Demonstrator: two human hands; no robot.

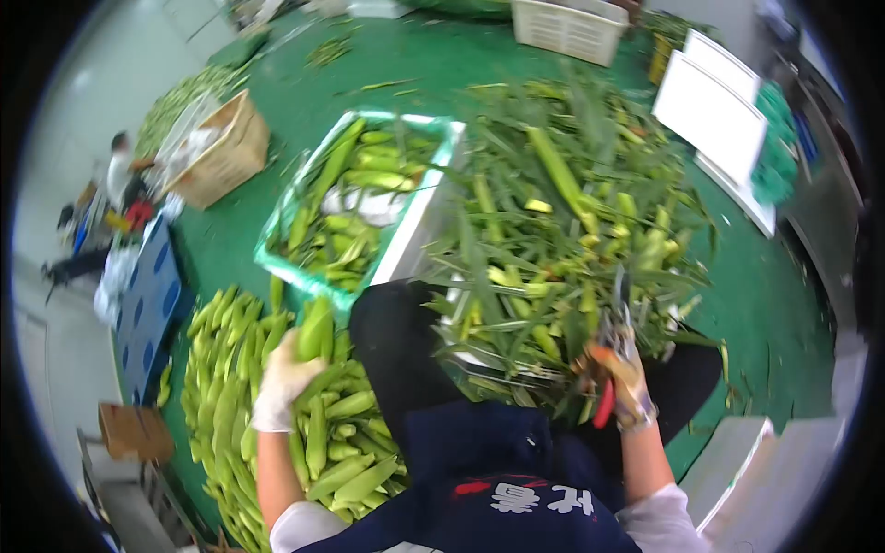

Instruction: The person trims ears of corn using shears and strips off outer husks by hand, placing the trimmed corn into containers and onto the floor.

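Note:
My left hand (288,376), in a pale glove, is closed around a green ear of corn (316,330) above a large pile of husked-leaf corn (336,461) on the floor. On the other side, my right hand (631,376), also gloved, grips pruning shears (603,404) with red handles; their blades point away from me, over the trimmings. A heap of cut leaves and stalks (553,212) lies in front of my knees, partly covering a white container edge. Left of the heap stands a white foam box (419,226) lined with green plastic, holding several ears.
A beige crate (230,152) stands at the far left, near another person (120,173). A blue spotted panel (152,309) leans at left. White foam lids (714,111) stand at right, with another crate (572,32) at the back. Scraps dot the green floor (406,60).

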